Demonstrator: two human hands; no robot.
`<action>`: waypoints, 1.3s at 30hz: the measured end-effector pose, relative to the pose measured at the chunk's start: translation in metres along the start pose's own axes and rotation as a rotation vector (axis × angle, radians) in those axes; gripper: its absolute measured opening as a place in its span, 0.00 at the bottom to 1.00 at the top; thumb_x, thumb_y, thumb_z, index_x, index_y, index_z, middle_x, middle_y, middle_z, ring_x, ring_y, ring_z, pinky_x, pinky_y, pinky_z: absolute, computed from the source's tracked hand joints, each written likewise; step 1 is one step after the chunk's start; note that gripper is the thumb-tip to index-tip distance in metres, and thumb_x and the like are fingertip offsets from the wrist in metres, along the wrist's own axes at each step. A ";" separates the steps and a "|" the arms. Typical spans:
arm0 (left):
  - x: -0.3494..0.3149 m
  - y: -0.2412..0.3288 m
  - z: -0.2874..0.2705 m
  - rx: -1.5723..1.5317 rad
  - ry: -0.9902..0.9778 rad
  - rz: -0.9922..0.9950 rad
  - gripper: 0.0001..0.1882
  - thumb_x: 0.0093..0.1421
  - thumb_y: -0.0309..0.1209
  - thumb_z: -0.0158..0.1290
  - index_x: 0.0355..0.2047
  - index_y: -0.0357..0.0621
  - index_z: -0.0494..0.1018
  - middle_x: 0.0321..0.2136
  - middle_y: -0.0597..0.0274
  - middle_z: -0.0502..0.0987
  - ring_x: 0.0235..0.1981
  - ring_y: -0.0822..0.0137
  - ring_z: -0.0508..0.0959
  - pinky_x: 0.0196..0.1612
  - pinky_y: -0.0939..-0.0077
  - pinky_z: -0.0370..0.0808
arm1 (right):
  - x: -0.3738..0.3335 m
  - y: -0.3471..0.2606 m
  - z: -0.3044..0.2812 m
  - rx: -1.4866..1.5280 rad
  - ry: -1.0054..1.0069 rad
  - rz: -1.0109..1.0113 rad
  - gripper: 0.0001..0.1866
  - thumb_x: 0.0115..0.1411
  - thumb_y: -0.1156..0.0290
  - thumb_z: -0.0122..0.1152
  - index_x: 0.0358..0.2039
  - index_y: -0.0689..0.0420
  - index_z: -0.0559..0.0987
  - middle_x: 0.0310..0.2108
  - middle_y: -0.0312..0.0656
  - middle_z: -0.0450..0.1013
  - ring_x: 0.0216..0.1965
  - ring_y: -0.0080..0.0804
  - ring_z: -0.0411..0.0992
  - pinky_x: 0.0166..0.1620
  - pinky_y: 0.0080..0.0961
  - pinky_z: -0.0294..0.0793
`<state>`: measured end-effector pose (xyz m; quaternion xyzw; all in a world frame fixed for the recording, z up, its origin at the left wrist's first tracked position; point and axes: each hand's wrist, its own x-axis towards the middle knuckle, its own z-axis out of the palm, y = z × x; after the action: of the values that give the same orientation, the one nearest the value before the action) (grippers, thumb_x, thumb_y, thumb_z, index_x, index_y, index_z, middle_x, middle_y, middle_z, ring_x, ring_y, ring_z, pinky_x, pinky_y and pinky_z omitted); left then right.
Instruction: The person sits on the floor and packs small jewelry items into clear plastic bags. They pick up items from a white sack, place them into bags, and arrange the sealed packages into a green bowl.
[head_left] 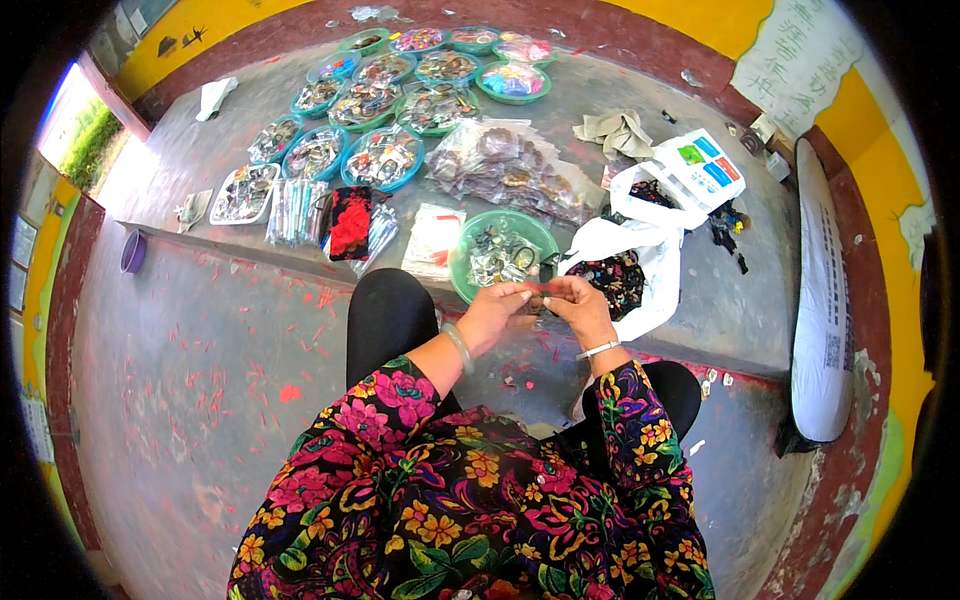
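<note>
My left hand (pixel 487 314) and my right hand (pixel 586 310) meet in front of me, fingertips pinched together. Between them is a small reddish piece (pixel 538 288), too small to tell its kind. Just beyond the fingers, a green plastic basin (pixel 462 262) holds small clear packets, some with dark rings or bands in them. Close to my right hand stands an open white plastic bag (pixel 660 290) filled with small dark, multicoloured pieces.
Several basins (pixel 383 160) of small packaged goods cover the raised ledge. A heap of clear bags (pixel 515 170) lies beyond the green basin. Left of it are a white paper packet (pixel 432 240) and a red-and-black pouch (pixel 350 225). A long white sack (pixel 818 300) leans at right.
</note>
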<state>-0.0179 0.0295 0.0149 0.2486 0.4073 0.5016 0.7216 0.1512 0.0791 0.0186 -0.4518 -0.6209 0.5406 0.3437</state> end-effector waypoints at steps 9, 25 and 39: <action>0.000 -0.001 -0.002 -0.177 -0.081 0.003 0.10 0.58 0.23 0.44 0.39 0.33 0.69 0.37 0.57 0.72 0.38 0.69 0.74 0.41 0.80 0.75 | -0.003 0.001 0.001 0.133 0.025 0.111 0.07 0.48 0.75 0.61 0.27 0.64 0.79 0.25 0.36 0.74 0.26 0.18 0.69 0.32 0.15 0.68; -0.004 0.004 -0.002 -0.354 -0.186 0.011 0.09 0.58 0.23 0.44 0.37 0.30 0.69 0.37 0.55 0.72 0.40 0.65 0.74 0.47 0.74 0.73 | -0.006 -0.010 0.004 0.498 0.067 0.280 0.04 0.53 0.74 0.56 0.27 0.62 0.76 0.22 0.34 0.71 0.22 0.18 0.65 0.26 0.14 0.62; 0.003 -0.004 -0.002 -0.251 -0.097 0.014 0.10 0.59 0.24 0.43 0.37 0.30 0.69 0.37 0.56 0.72 0.39 0.66 0.73 0.45 0.77 0.72 | 0.001 -0.004 0.002 -0.268 0.378 -0.288 0.03 0.50 0.75 0.56 0.25 0.59 0.75 0.21 0.38 0.70 0.23 0.29 0.68 0.28 0.24 0.66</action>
<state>-0.0175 0.0306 0.0099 0.1835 0.3041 0.5411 0.7623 0.1486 0.0798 0.0220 -0.4931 -0.6696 0.3054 0.4639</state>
